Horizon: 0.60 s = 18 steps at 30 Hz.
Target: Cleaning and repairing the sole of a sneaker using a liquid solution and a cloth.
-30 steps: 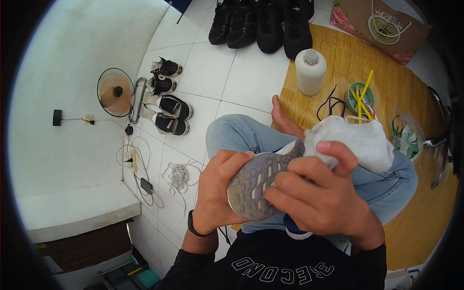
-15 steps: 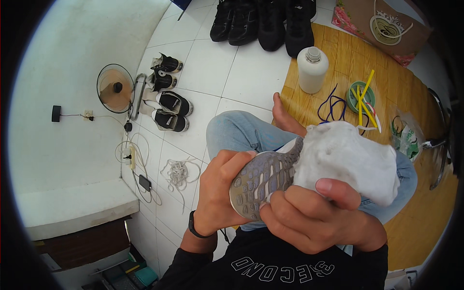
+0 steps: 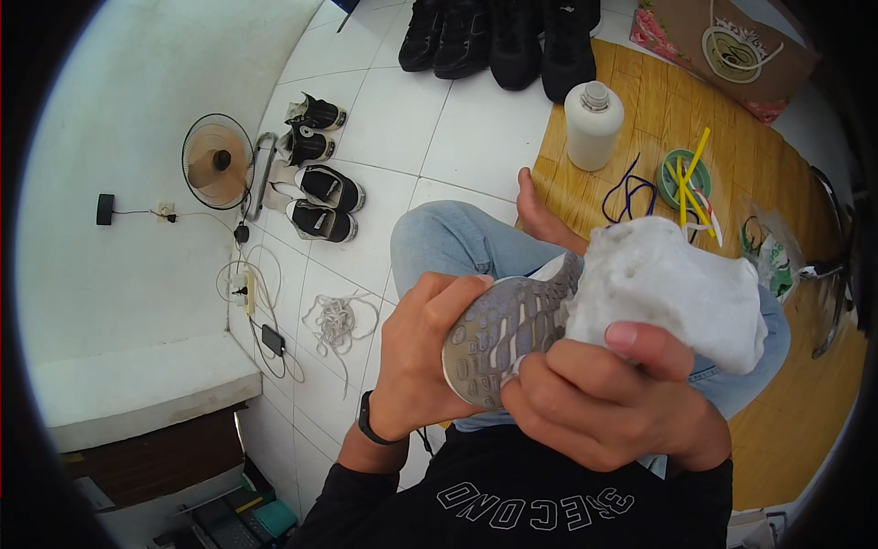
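Observation:
A shoe lies sole up over my lap, its grey, patterned tread facing me. My left hand is closed around one end of it, the fingers over the edge. Against the sole my right hand is closed on a bunched white cloth, thumb on top and fingertips curled at the shoe's near edge. Smudges of grey mark the cloth. It hides the far end of the shoe.
Beyond my knees stand a white bottle, blue laces and a green bowl with yellow strips. Black shoes line the back. More shoes, a fan and white laces are at left.
Both hands have shifted slightly right with the shoe and the cloth. The cloth's bulk has tipped a little upward; the grips look the same.

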Motion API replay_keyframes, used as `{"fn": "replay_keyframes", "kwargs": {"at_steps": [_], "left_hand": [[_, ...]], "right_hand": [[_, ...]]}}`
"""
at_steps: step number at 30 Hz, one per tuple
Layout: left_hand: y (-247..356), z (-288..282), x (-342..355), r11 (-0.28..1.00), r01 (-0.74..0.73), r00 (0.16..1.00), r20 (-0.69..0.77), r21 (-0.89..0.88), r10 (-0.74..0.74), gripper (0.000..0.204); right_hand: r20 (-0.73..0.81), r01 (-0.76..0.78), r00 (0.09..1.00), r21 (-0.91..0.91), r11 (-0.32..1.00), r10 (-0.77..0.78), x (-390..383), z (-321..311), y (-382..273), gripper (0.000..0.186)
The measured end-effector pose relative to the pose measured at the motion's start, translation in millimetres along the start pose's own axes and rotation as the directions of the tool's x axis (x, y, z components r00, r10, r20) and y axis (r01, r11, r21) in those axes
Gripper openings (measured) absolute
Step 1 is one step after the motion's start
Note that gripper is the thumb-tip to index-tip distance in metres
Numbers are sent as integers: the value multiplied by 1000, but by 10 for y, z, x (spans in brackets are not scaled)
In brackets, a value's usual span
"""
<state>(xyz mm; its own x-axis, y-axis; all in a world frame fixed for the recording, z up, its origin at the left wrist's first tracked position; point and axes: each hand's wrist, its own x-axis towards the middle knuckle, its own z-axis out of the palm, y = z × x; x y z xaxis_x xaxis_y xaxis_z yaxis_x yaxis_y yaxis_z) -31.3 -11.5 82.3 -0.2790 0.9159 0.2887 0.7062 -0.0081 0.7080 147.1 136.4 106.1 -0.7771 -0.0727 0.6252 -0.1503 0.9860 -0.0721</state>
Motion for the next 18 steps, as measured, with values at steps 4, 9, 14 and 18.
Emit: {"fn": "replay_keyframes", "kwargs": {"at_steps": [4, 9, 14, 18], "left_hand": [[13, -15, 20, 1000, 16, 1000, 11, 7, -17, 92], [-36, -92, -60, 996, 40, 998, -52, -76, -44, 98], [61, -375, -208, 988, 151, 988, 40, -39, -149, 128], [177, -560, -111, 991, 117, 992, -41, -61, -119, 108]], "right_hand": [[38, 2, 999, -100, 995, 2, 33, 42, -15, 16], [-170, -334, 924, 77, 939, 343, -40, 193, 13, 18], [-89, -370, 909, 282, 885, 408, -59, 197, 10, 19], [-68, -389, 890, 404, 828, 451, 9, 228, -61, 20]]}}
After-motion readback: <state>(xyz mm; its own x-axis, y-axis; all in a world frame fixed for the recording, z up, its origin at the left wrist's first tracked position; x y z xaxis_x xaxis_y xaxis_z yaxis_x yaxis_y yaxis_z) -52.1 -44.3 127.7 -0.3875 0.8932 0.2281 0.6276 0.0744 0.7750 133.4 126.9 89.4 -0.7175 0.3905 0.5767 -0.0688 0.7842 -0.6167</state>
